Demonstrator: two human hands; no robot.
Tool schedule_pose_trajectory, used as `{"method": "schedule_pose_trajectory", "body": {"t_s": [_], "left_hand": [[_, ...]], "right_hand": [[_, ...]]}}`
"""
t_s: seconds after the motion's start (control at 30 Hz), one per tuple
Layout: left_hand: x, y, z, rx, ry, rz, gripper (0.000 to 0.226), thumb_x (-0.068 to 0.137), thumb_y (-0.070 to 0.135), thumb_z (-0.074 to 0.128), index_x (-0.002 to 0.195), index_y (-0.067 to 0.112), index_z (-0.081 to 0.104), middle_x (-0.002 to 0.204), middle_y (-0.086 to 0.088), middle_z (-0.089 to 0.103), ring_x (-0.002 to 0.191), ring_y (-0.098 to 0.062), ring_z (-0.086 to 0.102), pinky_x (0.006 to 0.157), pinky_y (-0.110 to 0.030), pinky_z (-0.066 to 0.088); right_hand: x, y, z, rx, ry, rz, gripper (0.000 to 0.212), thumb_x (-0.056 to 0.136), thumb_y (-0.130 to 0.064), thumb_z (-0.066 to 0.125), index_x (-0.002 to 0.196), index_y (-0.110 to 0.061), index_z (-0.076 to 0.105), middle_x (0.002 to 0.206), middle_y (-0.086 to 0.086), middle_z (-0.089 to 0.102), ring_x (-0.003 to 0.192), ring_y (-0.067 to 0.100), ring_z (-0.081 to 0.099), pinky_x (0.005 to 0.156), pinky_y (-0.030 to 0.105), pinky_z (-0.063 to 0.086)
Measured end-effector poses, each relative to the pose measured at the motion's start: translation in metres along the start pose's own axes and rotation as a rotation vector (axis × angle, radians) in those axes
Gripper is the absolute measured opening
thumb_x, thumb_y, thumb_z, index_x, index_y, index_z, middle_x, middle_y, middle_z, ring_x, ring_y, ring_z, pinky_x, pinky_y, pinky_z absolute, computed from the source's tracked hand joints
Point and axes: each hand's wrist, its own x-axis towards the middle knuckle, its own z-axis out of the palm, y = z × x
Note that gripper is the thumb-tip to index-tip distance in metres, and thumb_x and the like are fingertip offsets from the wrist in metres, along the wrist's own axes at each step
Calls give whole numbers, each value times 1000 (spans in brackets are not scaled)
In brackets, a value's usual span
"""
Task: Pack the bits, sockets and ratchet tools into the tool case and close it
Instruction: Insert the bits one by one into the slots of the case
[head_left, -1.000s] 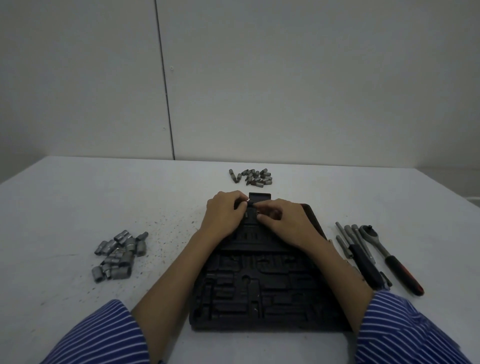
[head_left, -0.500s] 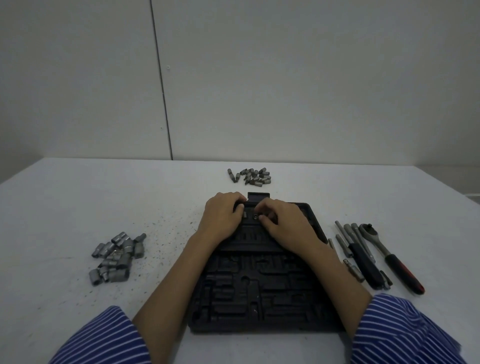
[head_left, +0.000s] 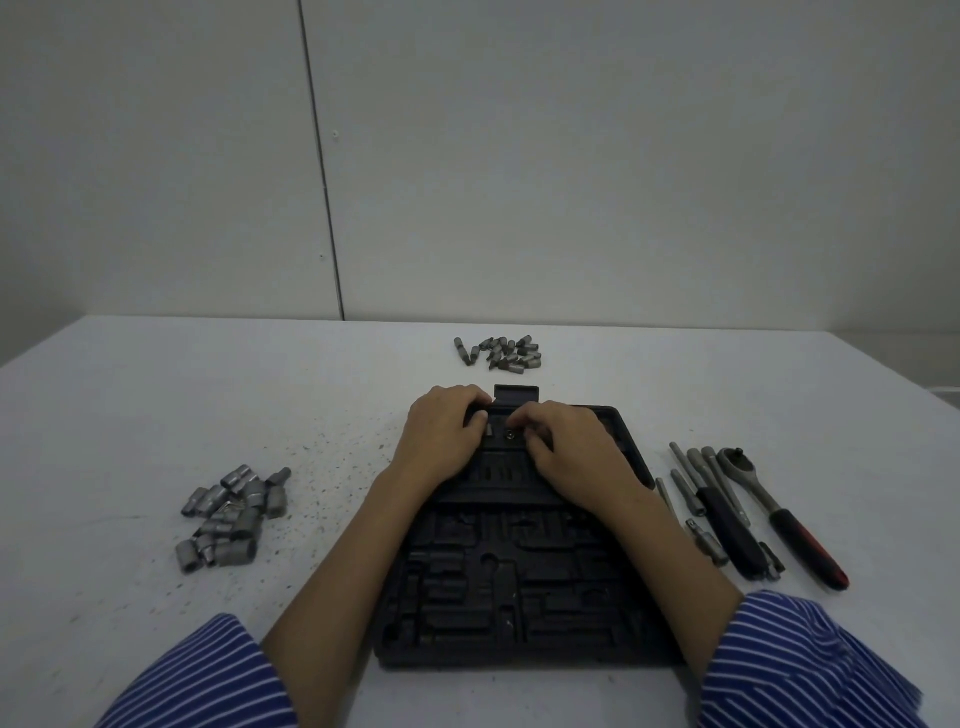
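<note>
The black tool case (head_left: 519, 587) lies open in front of me, its moulded slots mostly bare. My left hand (head_left: 441, 439) curls over the case's far rim, its thumb beside a bit (head_left: 488, 430) seated in the top row. My right hand (head_left: 569, 454) has its fingertips curled down on a small bit (head_left: 512, 435) in that same row. Loose bits (head_left: 501, 353) lie in a pile beyond the case. Several sockets (head_left: 228, 514) are heaped on the left. The ratchet (head_left: 779, 512) with its red-and-black handle lies on the right.
Extension bars and a black-handled driver (head_left: 724, 519) lie between the case and the ratchet. The case's latch tab (head_left: 517, 392) sticks out at its far edge. Dark specks dot the white table (head_left: 130, 415) left of the case. A wall stands behind the table.
Both hands held a bit just above the case's far end a second ago. They have come down onto the top row, and the bit now sits at a slot.
</note>
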Motion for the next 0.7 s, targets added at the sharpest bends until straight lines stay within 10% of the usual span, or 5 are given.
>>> {"method": "schedule_pose_trajectory", "body": {"t_s": [0.7], "left_hand": [[-1, 1, 0, 13, -1, 17, 26, 94, 20, 49, 117, 16, 60, 117, 0, 64, 110, -19, 50, 97, -32, 37]], "right_hand": [[-3, -1, 1, 1, 23, -8, 27, 91, -9, 46, 106, -19, 66, 102, -1, 63, 94, 16, 56, 79, 32, 48]]}}
